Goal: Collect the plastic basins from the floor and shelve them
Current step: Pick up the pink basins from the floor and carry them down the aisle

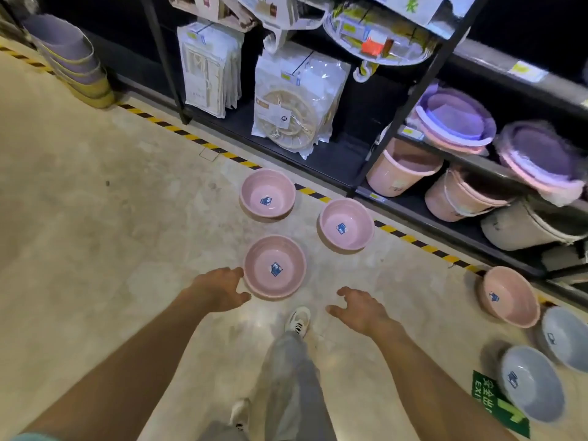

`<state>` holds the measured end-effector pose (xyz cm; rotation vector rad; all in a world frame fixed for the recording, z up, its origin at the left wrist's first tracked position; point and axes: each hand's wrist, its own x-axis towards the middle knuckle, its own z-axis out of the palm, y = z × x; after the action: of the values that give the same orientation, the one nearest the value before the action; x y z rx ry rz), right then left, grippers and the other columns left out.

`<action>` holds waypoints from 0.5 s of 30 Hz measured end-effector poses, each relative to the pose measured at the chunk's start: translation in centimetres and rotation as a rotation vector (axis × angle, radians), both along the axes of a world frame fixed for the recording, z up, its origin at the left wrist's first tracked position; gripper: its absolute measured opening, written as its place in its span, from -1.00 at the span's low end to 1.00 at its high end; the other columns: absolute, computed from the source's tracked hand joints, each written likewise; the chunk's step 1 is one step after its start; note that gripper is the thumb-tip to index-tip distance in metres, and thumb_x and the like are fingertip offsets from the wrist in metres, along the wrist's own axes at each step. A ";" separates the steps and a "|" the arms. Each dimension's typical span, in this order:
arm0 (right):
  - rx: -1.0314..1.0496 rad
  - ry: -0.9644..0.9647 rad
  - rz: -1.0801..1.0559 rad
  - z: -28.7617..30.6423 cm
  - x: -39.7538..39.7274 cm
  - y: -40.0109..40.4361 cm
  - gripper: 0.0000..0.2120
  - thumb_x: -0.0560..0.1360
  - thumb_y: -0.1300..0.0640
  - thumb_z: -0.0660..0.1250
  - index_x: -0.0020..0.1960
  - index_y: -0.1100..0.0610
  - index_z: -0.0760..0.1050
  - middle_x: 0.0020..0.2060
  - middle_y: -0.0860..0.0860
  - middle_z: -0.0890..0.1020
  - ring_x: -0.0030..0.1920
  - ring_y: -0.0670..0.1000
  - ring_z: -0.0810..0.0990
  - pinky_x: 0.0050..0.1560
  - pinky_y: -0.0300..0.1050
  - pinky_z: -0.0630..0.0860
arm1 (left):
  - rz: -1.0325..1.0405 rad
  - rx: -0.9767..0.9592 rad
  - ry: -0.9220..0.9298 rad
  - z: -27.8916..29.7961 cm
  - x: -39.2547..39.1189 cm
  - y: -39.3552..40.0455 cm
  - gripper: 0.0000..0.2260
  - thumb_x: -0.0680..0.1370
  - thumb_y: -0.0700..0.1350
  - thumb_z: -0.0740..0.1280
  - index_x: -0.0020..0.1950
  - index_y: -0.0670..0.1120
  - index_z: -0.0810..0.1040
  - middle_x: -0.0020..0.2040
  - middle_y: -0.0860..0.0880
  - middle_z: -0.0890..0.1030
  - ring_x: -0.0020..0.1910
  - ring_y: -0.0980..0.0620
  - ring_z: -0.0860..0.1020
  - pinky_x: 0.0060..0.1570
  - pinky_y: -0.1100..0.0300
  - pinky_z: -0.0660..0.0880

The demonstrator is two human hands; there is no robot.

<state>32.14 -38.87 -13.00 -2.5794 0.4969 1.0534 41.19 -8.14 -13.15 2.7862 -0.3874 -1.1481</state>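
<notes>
Both arms reach down toward the nearest round pink plastic basin (275, 268) on the concrete floor (95, 218). The left hand (219, 288), fingers spread and empty, nearly touches its rim; the right hand (359, 308) hangs open and empty just beside it. This looks like the first pickup: next, grip both rims.

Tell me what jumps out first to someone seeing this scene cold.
Three pink basins sit upright in a cluster on the floor, the nearest pink basin right ahead of both open hands, left hand at its rim, right hand apart. At the right edge lie another pink basin and two blue basins.
</notes>
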 end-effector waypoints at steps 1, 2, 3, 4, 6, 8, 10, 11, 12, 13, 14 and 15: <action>0.004 0.003 0.007 -0.8 2.0 -0.7 -0.34 0.52 -0.33 0.27 0.50 -0.01 0.34 0.42 0.05 0.51 0.39 0.12 0.48 0.29 0.04 0.44 | 0.018 0.001 -0.004 -0.6 1.5 -0.6 -0.40 0.55 0.29 0.25 0.51 0.03 0.32 0.41 -0.06 0.50 0.37 -0.10 0.47 0.26 -0.03 0.43; 0.015 0.006 0.018 -1.5 4.0 -1.4 -0.34 0.52 -0.32 0.27 0.51 0.00 0.34 0.42 0.06 0.51 0.38 0.11 0.48 0.28 0.04 0.45 | 0.039 -0.001 -0.003 -1.1 3.1 -1.2 -0.40 0.56 0.29 0.24 0.52 0.03 0.32 0.41 -0.05 0.50 0.37 -0.09 0.48 0.26 -0.03 0.43; 0.028 0.017 0.033 -2.2 5.9 -2.1 -0.34 0.53 -0.31 0.27 0.51 0.00 0.34 0.41 0.06 0.51 0.38 0.11 0.49 0.28 0.03 0.45 | 0.066 -0.003 0.004 -1.7 4.6 -1.9 -0.40 0.56 0.29 0.24 0.52 0.02 0.31 0.40 -0.05 0.50 0.36 -0.09 0.48 0.25 -0.03 0.43; 0.038 0.034 0.046 -3.0 7.7 -2.8 -0.35 0.54 -0.31 0.27 0.51 0.01 0.34 0.42 0.06 0.51 0.38 0.12 0.49 0.28 0.03 0.46 | 0.095 -0.003 0.014 -2.4 6.1 -2.5 -0.40 0.56 0.28 0.25 0.53 0.02 0.31 0.39 -0.06 0.51 0.35 -0.09 0.49 0.24 -0.01 0.43; 0.042 0.068 0.065 -4.6 11.1 -4.0 -0.35 0.54 -0.30 0.26 0.52 0.01 0.33 0.42 0.06 0.50 0.38 0.11 0.48 0.28 0.03 0.46 | 0.142 0.002 0.051 -3.7 9.1 -3.6 -0.41 0.57 0.28 0.25 0.52 0.03 0.32 0.37 -0.06 0.52 0.33 -0.09 0.51 0.22 0.01 0.44; 0.045 0.088 0.076 -5.9 14.3 -4.9 -0.36 0.55 -0.28 0.25 0.52 0.01 0.33 0.42 0.06 0.51 0.38 0.11 0.48 0.26 0.02 0.45 | 0.201 -0.015 0.079 -5.0 12.2 -4.6 -0.43 0.56 0.28 0.25 0.50 0.05 0.34 0.32 -0.05 0.56 0.28 -0.09 0.54 0.18 0.03 0.47; 0.053 0.113 0.086 -7.5 16.8 -5.6 -0.37 0.55 -0.27 0.25 0.52 0.01 0.32 0.41 0.05 0.52 0.37 0.11 0.49 0.25 0.02 0.46 | 0.236 -0.032 0.096 -6.7 14.8 -5.4 -0.45 0.56 0.27 0.25 0.48 0.06 0.36 0.33 -0.03 0.57 0.26 -0.08 0.55 0.15 0.03 0.48; 0.049 0.129 0.100 -8.5 17.9 -6.0 -0.37 0.56 -0.27 0.25 0.53 0.01 0.32 0.41 0.05 0.52 0.37 0.11 0.49 0.27 0.03 0.46 | 0.240 -0.031 0.102 -7.6 16.0 -5.6 -0.45 0.56 0.28 0.25 0.48 0.06 0.36 0.34 -0.03 0.56 0.27 -0.08 0.55 0.16 0.02 0.48; 0.037 0.150 0.120 -9.5 18.9 -6.3 -0.37 0.57 -0.27 0.25 0.54 0.01 0.30 0.41 0.05 0.51 0.38 0.11 0.49 0.29 0.03 0.46 | 0.236 -0.023 0.110 -8.7 17.1 -5.9 -0.44 0.55 0.29 0.24 0.49 0.07 0.34 0.35 -0.03 0.56 0.28 -0.08 0.55 0.17 0.01 0.48; 0.023 0.173 0.128 -10.7 19.8 -6.7 -0.37 0.57 -0.27 0.24 0.55 0.00 0.30 0.41 0.04 0.52 0.38 0.10 0.50 0.30 0.03 0.46 | 0.236 -0.014 0.119 -10.0 18.0 -6.1 -0.43 0.55 0.30 0.23 0.50 0.07 0.32 0.36 -0.02 0.55 0.28 -0.08 0.55 0.17 0.00 0.49; 0.014 0.187 0.121 -12.2 20.6 -7.1 -0.37 0.57 -0.27 0.23 0.55 -0.01 0.29 0.40 0.03 0.52 0.37 0.09 0.50 0.31 0.03 0.47 | 0.238 -0.007 0.122 -11.6 19.1 -6.1 -0.41 0.55 0.31 0.22 0.51 0.08 0.29 0.36 -0.02 0.55 0.29 -0.08 0.54 0.18 0.00 0.49; 0.000 0.201 0.121 -13.8 21.5 -7.5 -0.37 0.57 -0.27 0.22 0.55 -0.01 0.29 0.39 0.02 0.53 0.36 0.08 0.51 0.30 0.03 0.48 | 0.234 0.004 0.121 -13.3 20.5 -6.1 -0.39 0.55 0.33 0.20 0.52 0.08 0.26 0.37 -0.01 0.54 0.30 -0.07 0.54 0.19 0.00 0.48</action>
<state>53.68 -46.33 -26.85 -2.5435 0.3911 1.3626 61.68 -14.26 -26.45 2.6587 -0.0454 -1.2513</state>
